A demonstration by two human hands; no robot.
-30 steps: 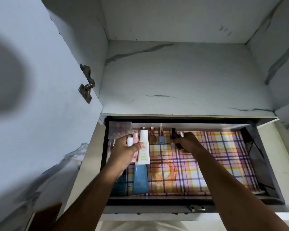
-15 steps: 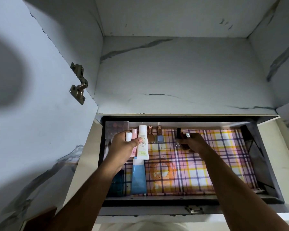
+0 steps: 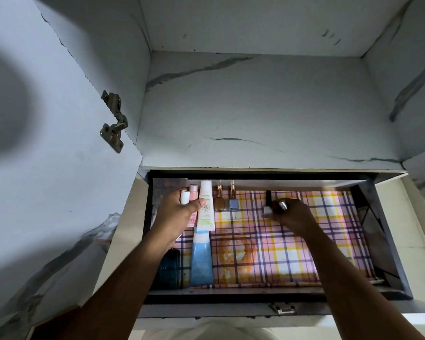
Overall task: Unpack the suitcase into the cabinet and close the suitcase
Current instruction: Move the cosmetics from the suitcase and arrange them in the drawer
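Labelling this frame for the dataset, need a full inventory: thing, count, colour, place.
drawer: 1, dark frame, pulled open under the shelf
plaid liner: 1, pink, yellow and purple, drawer floor, orange stain near its middle
white tube: 1, white with green print, in the left hand
pink tube: 1, pink, in the left hand beside the white tube
small white stick: 1, white, in the left hand
blue tube: 1, light blue, lying at drawer left
dark bottle: 1, dark teal, drawer front left
polish bottles: 2, brown and blue with rose-gold caps, standing at the back
dark-capped bottle: 1, at the right hand's fingertips
hinge: 1, metal, on the open door
left hand: 1, holding the tubes
right hand: 1, silver ring, on the dark-capped bottle
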